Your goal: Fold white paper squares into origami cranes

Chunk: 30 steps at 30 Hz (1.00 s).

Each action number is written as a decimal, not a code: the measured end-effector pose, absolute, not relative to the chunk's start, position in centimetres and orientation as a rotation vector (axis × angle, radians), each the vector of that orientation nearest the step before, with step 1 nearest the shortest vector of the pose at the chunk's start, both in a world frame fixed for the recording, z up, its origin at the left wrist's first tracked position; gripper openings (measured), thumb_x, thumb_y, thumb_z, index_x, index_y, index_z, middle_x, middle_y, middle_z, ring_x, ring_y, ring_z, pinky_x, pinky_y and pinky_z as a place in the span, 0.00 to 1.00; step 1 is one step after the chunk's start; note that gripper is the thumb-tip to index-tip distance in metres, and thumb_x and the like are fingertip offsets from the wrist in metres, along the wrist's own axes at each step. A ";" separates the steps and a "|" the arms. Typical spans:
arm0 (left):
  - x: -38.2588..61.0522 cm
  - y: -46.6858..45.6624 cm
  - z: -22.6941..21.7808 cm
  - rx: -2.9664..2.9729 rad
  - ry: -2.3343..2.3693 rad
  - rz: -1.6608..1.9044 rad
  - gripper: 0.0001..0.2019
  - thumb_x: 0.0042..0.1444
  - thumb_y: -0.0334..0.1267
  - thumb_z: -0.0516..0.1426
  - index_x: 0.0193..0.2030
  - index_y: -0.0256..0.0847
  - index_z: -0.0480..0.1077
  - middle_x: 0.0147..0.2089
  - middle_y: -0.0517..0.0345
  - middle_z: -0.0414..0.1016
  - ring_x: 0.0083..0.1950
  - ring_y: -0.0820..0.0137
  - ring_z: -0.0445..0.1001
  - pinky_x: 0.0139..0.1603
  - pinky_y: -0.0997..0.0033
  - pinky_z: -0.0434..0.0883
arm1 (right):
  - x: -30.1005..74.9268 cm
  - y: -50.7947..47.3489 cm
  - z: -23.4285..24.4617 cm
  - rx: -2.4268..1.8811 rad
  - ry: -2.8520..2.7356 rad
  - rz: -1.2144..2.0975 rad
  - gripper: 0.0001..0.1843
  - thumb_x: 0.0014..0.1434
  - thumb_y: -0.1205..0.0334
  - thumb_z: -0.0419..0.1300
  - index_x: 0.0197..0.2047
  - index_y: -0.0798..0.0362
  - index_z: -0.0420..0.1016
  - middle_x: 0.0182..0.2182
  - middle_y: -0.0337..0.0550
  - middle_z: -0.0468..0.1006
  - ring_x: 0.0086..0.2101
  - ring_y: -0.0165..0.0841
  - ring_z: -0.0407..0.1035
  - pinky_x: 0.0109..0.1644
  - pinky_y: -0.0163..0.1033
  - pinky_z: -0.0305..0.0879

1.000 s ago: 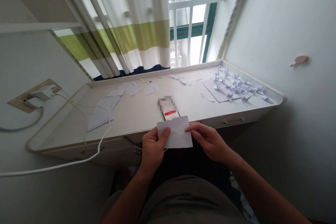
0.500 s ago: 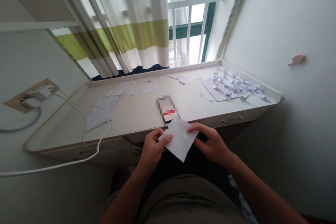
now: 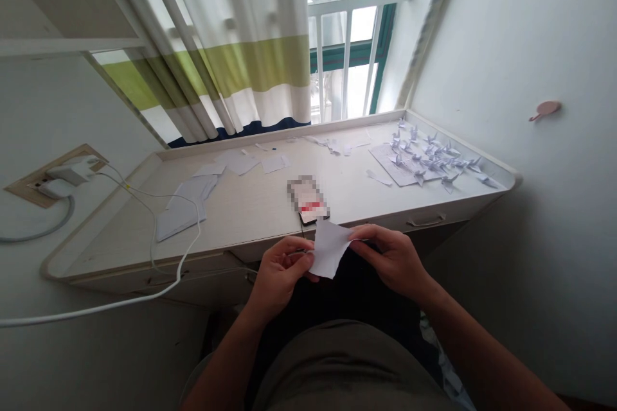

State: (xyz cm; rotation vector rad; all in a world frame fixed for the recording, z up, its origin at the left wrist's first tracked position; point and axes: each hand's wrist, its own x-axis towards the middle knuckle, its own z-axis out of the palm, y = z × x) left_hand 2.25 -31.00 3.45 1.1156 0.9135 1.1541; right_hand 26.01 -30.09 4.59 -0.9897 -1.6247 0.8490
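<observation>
Both my hands hold a small white paper sheet (image 3: 328, 249) in the air, just in front of the desk's near edge. My left hand (image 3: 282, 270) pinches its lower left corner with thumb and fingers closed. At the sheet's right side, my right hand (image 3: 393, 258) grips it between thumb and forefinger. The paper is folded over into a narrow, bent shape. A phone (image 3: 308, 200) lies on the desk (image 3: 250, 205) right behind the paper.
Several folded paper cranes (image 3: 429, 157) lie on a printed sheet at the desk's right end. Loose white paper pieces (image 3: 186, 205) are scattered at the left and back. White cables (image 3: 159, 257) run from a wall socket (image 3: 58, 180) across the desk's left side. Curtain and window stand behind.
The paper was a flat rectangle, then opened into a creased diamond, and is now folded narrower between my hands. My hands have come closer together.
</observation>
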 end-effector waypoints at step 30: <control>3.2 -31.1 4.0 1.416 1.007 1.284 0.07 0.60 0.40 0.67 0.36 0.39 0.80 0.36 0.54 0.83 0.38 0.69 0.79 0.43 0.71 0.75 | 24.1 -30.5 6.6 -0.846 -1.193 1.220 0.13 0.57 0.55 0.75 0.40 0.49 0.79 0.33 0.40 0.85 0.33 0.30 0.78 0.38 0.33 0.74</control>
